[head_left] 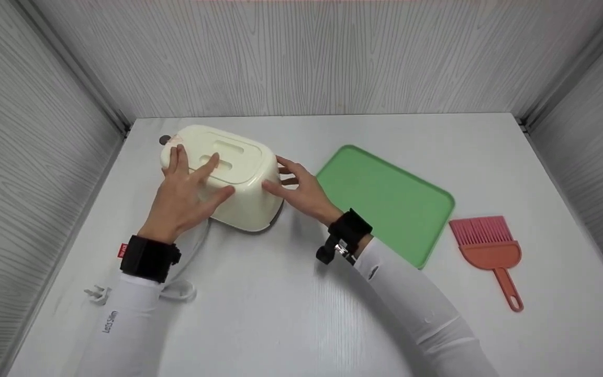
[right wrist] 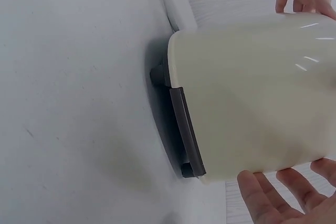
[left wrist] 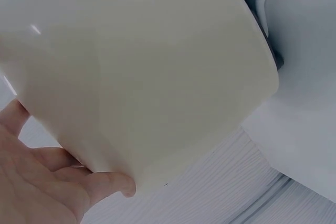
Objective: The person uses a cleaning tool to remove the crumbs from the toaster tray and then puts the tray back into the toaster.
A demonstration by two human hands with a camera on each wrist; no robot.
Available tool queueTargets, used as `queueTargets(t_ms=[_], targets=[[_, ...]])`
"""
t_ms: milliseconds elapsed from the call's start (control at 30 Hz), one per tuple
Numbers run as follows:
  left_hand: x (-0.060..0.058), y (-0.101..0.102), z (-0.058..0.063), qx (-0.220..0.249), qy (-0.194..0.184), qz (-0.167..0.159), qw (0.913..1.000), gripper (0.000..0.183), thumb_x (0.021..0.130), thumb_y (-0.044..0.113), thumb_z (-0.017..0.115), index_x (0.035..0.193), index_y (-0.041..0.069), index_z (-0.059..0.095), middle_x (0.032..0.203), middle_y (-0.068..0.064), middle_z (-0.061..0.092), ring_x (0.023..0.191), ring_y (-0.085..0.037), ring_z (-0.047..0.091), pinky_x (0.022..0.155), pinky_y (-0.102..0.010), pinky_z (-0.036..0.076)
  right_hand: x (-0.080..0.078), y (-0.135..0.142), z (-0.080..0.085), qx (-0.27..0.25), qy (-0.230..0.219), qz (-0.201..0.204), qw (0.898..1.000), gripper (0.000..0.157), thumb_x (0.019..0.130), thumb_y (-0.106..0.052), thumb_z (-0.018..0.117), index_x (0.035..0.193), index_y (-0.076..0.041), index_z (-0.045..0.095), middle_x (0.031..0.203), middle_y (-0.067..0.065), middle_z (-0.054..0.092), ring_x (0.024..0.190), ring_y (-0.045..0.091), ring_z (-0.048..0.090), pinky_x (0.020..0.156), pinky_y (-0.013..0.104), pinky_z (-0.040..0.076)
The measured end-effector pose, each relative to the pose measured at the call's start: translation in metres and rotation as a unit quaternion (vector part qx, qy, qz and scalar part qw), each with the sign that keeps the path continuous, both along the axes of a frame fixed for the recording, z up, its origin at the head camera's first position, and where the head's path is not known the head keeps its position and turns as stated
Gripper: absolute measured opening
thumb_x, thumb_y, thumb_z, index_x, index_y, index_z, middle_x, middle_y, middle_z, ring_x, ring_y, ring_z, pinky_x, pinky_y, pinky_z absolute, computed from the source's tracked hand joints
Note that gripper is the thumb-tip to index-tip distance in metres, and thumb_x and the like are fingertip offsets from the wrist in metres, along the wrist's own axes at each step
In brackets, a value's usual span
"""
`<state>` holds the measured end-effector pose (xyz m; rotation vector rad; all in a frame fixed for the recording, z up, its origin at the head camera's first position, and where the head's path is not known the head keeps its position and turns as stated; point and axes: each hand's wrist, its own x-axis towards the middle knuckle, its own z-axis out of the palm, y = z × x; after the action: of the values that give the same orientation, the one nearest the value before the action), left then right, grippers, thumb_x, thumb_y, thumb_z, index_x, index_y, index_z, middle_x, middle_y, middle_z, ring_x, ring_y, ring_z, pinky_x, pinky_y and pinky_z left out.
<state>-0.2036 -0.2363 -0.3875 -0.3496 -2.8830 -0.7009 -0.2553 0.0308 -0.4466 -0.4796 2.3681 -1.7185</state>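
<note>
A cream toaster [head_left: 249, 207] stands at the left rear of the table, turned at an angle, with two long recesses in its top. At its left end is a small dark round knob [head_left: 165, 140]. My left hand [head_left: 176, 201] holds the toaster by that end, fingers spread over the top edge and thumb on the front side. Around the right end, my right hand [head_left: 304, 193] grips with the thumb at the front corner and the fingers behind, partly hidden. In the right wrist view, dark feet [right wrist: 157, 75] and a dark strip [right wrist: 186, 129] show along the toaster's base.
A green tray [head_left: 388, 201] lies right of the toaster, partly under my right forearm. Farther right lies a small brush [head_left: 490, 255] with pink bristles and an orange handle. The white cord [head_left: 178, 290] and plug [head_left: 97, 294] lie by my left forearm. Grey wood-grain panels surround the table.
</note>
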Motion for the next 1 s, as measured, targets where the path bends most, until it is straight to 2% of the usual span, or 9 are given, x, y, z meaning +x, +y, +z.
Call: queueTargets(t_ms=[267, 367, 533, 700, 1000], targets=[[0.002, 0.008, 0.002, 0.003, -0.031, 0.007, 0.9995, 0.086, 0.094, 0.069, 0.059, 0.160, 0.017, 0.039, 0.161, -0.042, -0.010, 0.155, -0.047, -0.013, 0.122, -0.076, 0.018, 0.006, 0.002, 0.000, 0.000, 0.008, -0.004, 1.000, 0.075, 0.092, -0.051, 0.075, 0.154, -0.021, 0.046, 0.137, 0.006, 0.059, 0.118, 0.023, 0.061, 0.097, 0.037, 0.058], [0.001, 0.012, 0.002, 0.004, -0.036, 0.007, 0.9993, 0.087, 0.094, 0.070, 0.059, 0.160, 0.017, 0.038, 0.161, -0.042, -0.012, 0.155, -0.047, -0.014, 0.122, -0.076, 0.017, 0.008, 0.005, 0.000, 0.002, 0.014, -0.010, 1.000, 0.073, 0.092, -0.049, 0.075, 0.152, -0.019, 0.047, 0.137, 0.005, 0.060, 0.117, 0.022, 0.062, 0.097, 0.036, 0.058], [0.000, 0.016, 0.001, 0.011, -0.033, 0.000, 0.9994, 0.089, 0.093, 0.069, 0.061, 0.160, 0.014, 0.039, 0.160, -0.043, -0.011, 0.155, -0.047, -0.014, 0.124, -0.074, 0.012, 0.013, 0.006, 0.000, 0.000, 0.018, -0.021, 1.000, 0.072, 0.091, -0.048, 0.077, 0.149, -0.017, 0.048, 0.135, 0.007, 0.060, 0.115, 0.023, 0.062, 0.096, 0.036, 0.058], [-0.002, 0.017, -0.001, 0.027, -0.023, -0.004, 0.9994, 0.090, 0.092, 0.069, 0.063, 0.159, 0.014, 0.040, 0.161, -0.042, -0.010, 0.155, -0.047, -0.014, 0.123, -0.075, 0.012, 0.017, 0.006, 0.001, 0.013, 0.014, -0.030, 0.999, 0.080, 0.091, -0.050, 0.076, 0.155, -0.015, 0.044, 0.137, 0.009, 0.058, 0.117, 0.024, 0.061, 0.096, 0.036, 0.058], [-0.004, 0.025, -0.006, 0.040, -0.007, -0.012, 0.9991, 0.090, 0.091, 0.067, 0.066, 0.158, 0.012, 0.042, 0.162, -0.042, -0.008, 0.155, -0.047, -0.013, 0.124, -0.074, 0.007, 0.025, 0.014, -0.001, 0.012, 0.018, -0.043, 0.999, 0.079, 0.089, -0.054, 0.076, 0.154, -0.018, 0.047, 0.136, 0.006, 0.059, 0.115, 0.024, 0.062, 0.093, 0.038, 0.059]])
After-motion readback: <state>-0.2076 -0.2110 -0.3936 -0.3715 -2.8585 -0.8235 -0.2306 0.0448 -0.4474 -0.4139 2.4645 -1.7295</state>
